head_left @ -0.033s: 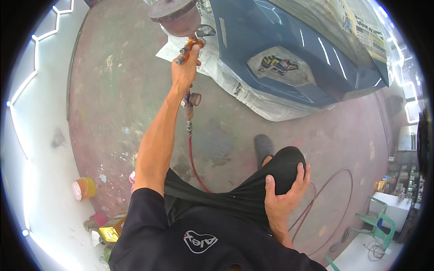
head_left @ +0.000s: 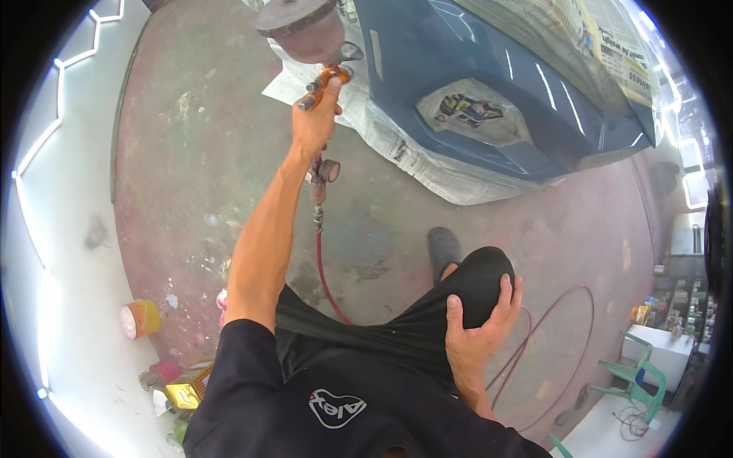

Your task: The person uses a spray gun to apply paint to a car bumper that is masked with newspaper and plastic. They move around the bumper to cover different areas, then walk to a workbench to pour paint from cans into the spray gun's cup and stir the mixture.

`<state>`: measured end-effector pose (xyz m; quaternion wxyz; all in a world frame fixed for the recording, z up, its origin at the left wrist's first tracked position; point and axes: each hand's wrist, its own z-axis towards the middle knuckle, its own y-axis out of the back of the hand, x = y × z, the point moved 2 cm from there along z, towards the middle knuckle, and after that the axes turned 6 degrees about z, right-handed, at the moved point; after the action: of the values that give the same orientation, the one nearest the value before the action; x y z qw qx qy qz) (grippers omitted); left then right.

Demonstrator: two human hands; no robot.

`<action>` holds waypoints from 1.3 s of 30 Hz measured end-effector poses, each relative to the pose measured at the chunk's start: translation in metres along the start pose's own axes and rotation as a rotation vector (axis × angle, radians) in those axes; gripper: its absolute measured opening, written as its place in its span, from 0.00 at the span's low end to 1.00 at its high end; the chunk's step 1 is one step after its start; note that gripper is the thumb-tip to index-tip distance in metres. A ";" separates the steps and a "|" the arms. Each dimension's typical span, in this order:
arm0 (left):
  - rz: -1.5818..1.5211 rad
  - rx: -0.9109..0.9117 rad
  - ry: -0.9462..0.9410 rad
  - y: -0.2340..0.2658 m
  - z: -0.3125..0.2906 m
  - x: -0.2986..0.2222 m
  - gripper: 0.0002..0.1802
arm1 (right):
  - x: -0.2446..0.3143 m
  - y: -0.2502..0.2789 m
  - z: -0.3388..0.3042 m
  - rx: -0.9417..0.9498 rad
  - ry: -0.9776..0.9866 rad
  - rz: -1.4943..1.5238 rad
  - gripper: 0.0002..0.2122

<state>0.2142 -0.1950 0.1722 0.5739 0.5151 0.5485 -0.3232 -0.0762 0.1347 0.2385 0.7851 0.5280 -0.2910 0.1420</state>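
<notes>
My left hand point(head_left: 314, 126) is closed around the handle of an orange paint spray gun point(head_left: 328, 75), with a large round paint cup point(head_left: 299, 34) on top. Below the handle hang a pressure gauge point(head_left: 329, 170) and a red air hose point(head_left: 321, 275). Just right of the gun is a glossy blue-grey car bumper point(head_left: 391, 91), whose lower opening is masked with plastic point(head_left: 489, 126). Whether paint is coming out I cannot tell. My right hand point(head_left: 479, 336) lies on my bent knee point(head_left: 482, 275), fingers apart, holding nothing.
Newspaper masking point(head_left: 405, 156) edges the bumper. The red hose point(head_left: 592, 320) loops across the floor at right. A yellow bucket point(head_left: 143, 319) and several cans stand along the left wall. A green chair point(head_left: 637, 378) and shelved bottles point(head_left: 691, 305) are at right.
My left hand and the spray gun have shifted very slightly to the right. My right hand stays on the knee.
</notes>
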 end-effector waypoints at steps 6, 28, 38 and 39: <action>-0.054 0.233 -0.025 -0.026 -0.044 -0.005 0.30 | 0.003 -0.008 0.002 0.024 -0.016 0.005 0.41; -0.079 -0.009 -0.119 0.017 0.012 -0.059 0.31 | 0.002 -0.009 0.008 0.034 -0.038 0.016 0.42; -0.156 0.436 -0.049 -0.019 -0.052 -0.064 0.27 | 0.000 -0.013 0.007 0.012 0.000 0.021 0.42; -0.188 0.454 -0.054 -0.019 -0.053 -0.065 0.27 | -0.001 -0.013 0.006 0.011 -0.001 0.025 0.42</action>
<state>0.1687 -0.1623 0.2370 0.4253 0.5688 0.4916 -0.5039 -0.0726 0.1238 0.2300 0.7801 0.5289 -0.2972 0.1531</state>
